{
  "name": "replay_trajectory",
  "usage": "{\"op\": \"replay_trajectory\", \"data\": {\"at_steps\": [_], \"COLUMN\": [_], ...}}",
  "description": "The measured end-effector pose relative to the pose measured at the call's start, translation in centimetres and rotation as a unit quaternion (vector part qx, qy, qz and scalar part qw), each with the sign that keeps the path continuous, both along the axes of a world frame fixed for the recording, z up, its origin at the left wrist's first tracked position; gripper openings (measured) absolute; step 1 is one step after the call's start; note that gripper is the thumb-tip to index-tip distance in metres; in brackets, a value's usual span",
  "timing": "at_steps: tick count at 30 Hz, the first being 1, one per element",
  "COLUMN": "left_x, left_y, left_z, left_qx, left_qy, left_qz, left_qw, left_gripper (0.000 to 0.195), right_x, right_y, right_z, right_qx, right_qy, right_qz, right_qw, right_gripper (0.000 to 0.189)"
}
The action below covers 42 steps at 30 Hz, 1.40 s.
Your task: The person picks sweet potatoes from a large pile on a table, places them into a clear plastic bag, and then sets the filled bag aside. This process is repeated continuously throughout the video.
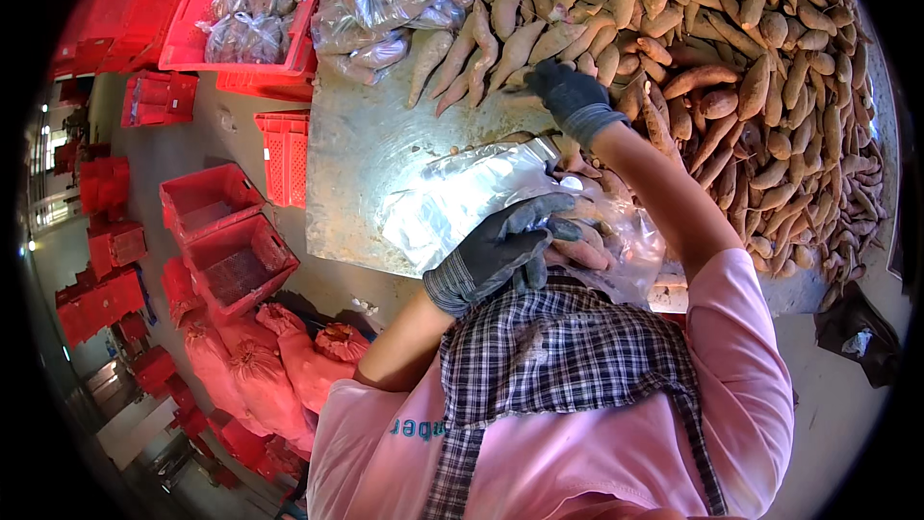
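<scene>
My left hand (498, 253), in a dark knit glove, is curled at the mouth of a clear plastic bag (635, 238) in front of my apron. Several sweet potatoes (583, 253) show inside the bag. Farther out, my right hand (570, 97), gloved the same way, reaches palm down to the near edge of a large heap of sweet potatoes (722, 87). Its fingertips are blurred beside a sweet potato, and whether they grip it is hidden. Flat, shiny clear plastic bags (462, 195) lie on the metal table (354, 159) beyond my left hand.
Filled, knotted bags of sweet potatoes (382, 0) sit at the table's far left corner. Beside them a red crate (177, 36) holds more bags. Empty red crates (242, 267) and red mesh sacks (249, 368) stand on the floor at left.
</scene>
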<state>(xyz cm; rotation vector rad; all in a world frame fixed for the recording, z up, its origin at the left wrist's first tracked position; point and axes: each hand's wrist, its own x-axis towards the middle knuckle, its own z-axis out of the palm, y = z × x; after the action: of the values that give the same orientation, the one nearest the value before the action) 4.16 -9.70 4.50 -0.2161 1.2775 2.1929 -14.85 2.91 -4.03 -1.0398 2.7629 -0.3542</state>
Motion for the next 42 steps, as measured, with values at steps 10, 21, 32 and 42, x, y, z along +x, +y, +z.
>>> {"op": "replay_trajectory", "data": {"at_steps": [10, 21, 32, 42], "left_x": [-0.2, 0.8, 0.2, -1.0], "left_y": [0.2, 0.7, -0.1, -1.1], "left_z": [-0.3, 0.3, -0.9, -0.6], "left_qx": [0.079, 0.122, 0.021, 0.255], "left_qy": [-0.025, -0.045, 0.062, -0.115], "left_qz": [0.051, 0.036, 0.035, 0.085], "left_qw": [0.995, 0.991, 0.997, 0.956], "left_gripper": [0.038, 0.046, 0.039, 0.041], "right_x": [4.2, 4.7, -0.2, -4.6], "right_y": [9.4, 11.0, 6.4, -5.2], "right_z": [4.0, 3.3, 1.7, -2.6], "right_qx": [-0.563, -0.459, -0.138, 0.072], "right_qy": [-0.688, -0.481, -0.117, -0.058], "right_qz": [-0.173, -0.304, -0.047, 0.002], "right_qw": [0.423, 0.683, 0.982, 0.996], "right_gripper": [0.015, 0.037, 0.026, 0.025]}}
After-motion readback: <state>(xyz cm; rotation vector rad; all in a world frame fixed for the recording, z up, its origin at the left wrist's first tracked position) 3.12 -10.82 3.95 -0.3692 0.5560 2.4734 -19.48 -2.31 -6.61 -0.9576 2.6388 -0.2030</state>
